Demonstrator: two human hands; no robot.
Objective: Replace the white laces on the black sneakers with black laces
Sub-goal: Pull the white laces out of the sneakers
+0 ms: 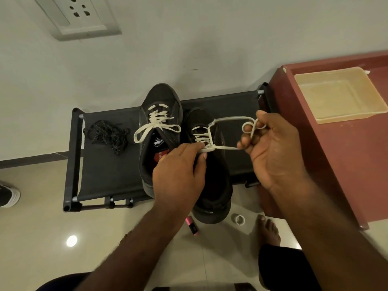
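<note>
Unlacing 1 of 2 sneakers: snag and tip risks.
The left hand [180,164] is pinching the white lace [231,118] at the top eyelets, while the right hand [270,148] is curling round 2 slack loops, which risk knotting under a pull (the sneaker [212,211] is overhanging the rack [231,101], so a tug could tip it). The black laces [109,135] are lying piled on the rack.

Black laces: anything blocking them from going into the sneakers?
Yes: white laces occupy both. The left sneaker has its white lace tied; left hand and right hand hold the right sneaker's loosened lace. Black laces lie beside.
</note>
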